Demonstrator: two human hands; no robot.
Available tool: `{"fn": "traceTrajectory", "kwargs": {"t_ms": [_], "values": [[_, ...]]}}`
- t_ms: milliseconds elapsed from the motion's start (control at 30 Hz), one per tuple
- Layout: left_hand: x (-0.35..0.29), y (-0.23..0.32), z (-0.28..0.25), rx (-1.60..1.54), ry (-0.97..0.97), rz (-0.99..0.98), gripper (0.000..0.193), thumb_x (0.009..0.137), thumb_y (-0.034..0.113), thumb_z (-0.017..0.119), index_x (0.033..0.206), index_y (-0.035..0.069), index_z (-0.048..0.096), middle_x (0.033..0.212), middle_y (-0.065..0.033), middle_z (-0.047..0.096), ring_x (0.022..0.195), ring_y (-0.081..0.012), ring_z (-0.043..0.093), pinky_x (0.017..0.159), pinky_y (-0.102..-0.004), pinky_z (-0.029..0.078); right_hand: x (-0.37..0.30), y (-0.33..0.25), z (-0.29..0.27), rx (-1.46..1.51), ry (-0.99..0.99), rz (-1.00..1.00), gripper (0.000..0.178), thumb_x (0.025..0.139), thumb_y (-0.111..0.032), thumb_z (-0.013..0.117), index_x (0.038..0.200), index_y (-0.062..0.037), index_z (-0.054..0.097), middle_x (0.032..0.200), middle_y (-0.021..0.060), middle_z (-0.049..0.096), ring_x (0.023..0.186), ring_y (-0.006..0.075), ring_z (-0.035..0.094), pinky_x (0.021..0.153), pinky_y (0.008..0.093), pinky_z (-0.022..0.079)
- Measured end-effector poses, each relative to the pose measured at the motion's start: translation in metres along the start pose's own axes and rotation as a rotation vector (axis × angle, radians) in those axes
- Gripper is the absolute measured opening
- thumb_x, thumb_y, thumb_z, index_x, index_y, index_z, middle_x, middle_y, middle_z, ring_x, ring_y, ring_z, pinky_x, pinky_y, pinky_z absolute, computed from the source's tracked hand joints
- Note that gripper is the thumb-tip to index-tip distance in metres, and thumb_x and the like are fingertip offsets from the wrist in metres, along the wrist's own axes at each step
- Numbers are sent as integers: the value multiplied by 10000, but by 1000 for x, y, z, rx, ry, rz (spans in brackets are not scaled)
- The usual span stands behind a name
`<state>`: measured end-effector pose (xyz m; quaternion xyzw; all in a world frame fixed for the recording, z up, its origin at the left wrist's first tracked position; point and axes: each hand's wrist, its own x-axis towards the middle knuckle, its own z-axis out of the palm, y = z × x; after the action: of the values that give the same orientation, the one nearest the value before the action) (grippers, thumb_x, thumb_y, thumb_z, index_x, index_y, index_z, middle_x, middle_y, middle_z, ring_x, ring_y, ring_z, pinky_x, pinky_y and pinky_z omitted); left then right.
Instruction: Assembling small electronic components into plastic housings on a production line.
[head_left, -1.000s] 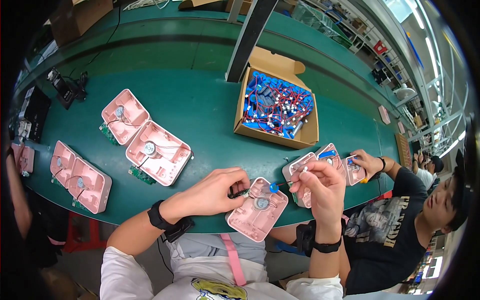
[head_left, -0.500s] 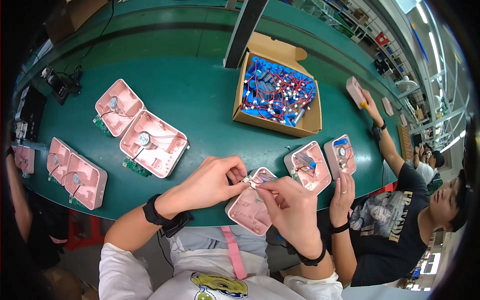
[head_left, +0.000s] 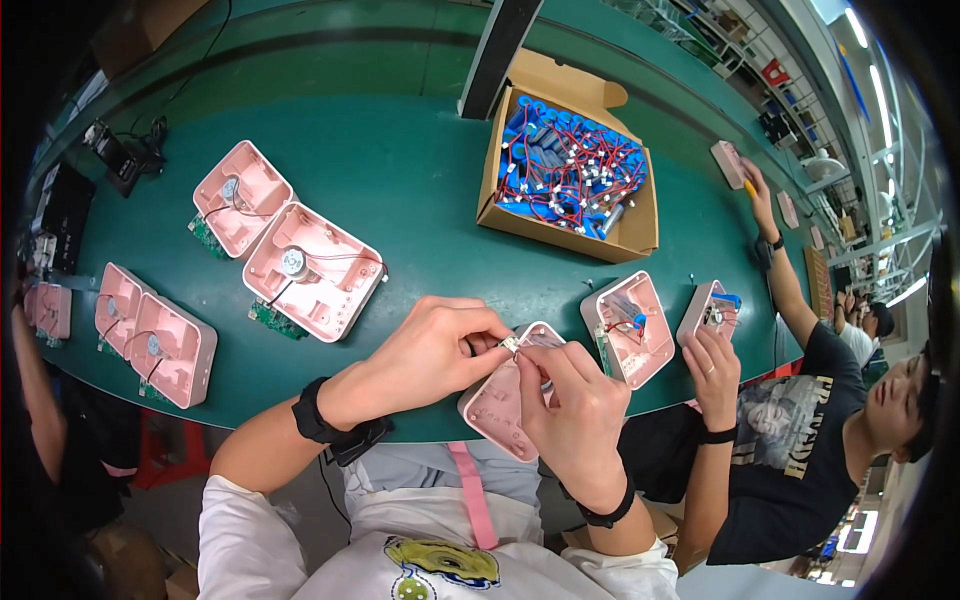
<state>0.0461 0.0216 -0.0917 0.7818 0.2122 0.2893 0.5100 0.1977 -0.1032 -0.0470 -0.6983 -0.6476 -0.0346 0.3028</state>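
Note:
Close in front of me, a pink plastic housing half (head_left: 492, 412) lies open side up at the table's near edge, partly covered by my right hand. Over its far end, my left hand (head_left: 445, 340) pinches a small white connector (head_left: 510, 344) between thumb and fingertips. My right hand (head_left: 578, 415) meets it there, thumb and forefinger pressed together; what they grip is too small and covered to make out. Just right of them sits another pink housing (head_left: 655, 345) with a blue battery (head_left: 637, 321) and wires inside.
A cardboard box (head_left: 560, 232) of blue batteries with red leads stands beyond my hands, near a metal post (head_left: 490, 70). Opened pink housings (head_left: 345, 255) with motors and green circuit boards (head_left: 278, 318) lie leftward. At right, a co-worker's hand (head_left: 712, 375) touches another housing (head_left: 697, 312).
The view has shifted slightly. My hands stay together at the connector, their fingertips now closer. The co-worker's near hand has shifted and tilted the housing at the right.

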Motion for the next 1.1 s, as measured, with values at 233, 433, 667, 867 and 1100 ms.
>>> {"fn": "traceTrajectory", "kwargs": {"t_ms": [233,433,667,867,1100], "values": [[-1,-3,0,15,-1,32,129,884,43,807,1004,-2,797,851,-82,724,653,-157,688,581,-277,540,-3,-3,6,-39,24,-28,116,847,-11,811,909,-67,730,779,39,665,474,169,564,454,299,424],[-2,-3,2,64,7,82,138,868,17,801,1003,-10,787,859,-89,717,654,-178,684,577,-300,538,-5,-1,10,-51,27,-53,123,855,-1,796,926,-59,714,802,55,673,543,200,614,490,315,457],[-5,-6,2,96,0,132,168,849,-14,802,1012,-23,765,873,-103,699,672,-206,684,590,-325,549,-7,1,19,-23,36,-43,112,872,17,763,928,-42,685,808,86,672,611,270,644,544,357,492],[-5,-8,6,103,36,166,174,844,-21,800,1012,-30,756,875,-109,692,677,-219,686,593,-330,552,-6,-2,20,4,36,-16,109,882,23,743,932,-27,660,812,109,669,645,301,657,565,376,504],[-7,-7,7,79,14,158,169,840,-21,800,1001,-36,750,872,-115,690,675,-228,688,591,-334,553,-8,-6,23,-70,36,-11,120,874,36,728,941,-28,652,830,117,670,683,310,663,597,389,512]]}}
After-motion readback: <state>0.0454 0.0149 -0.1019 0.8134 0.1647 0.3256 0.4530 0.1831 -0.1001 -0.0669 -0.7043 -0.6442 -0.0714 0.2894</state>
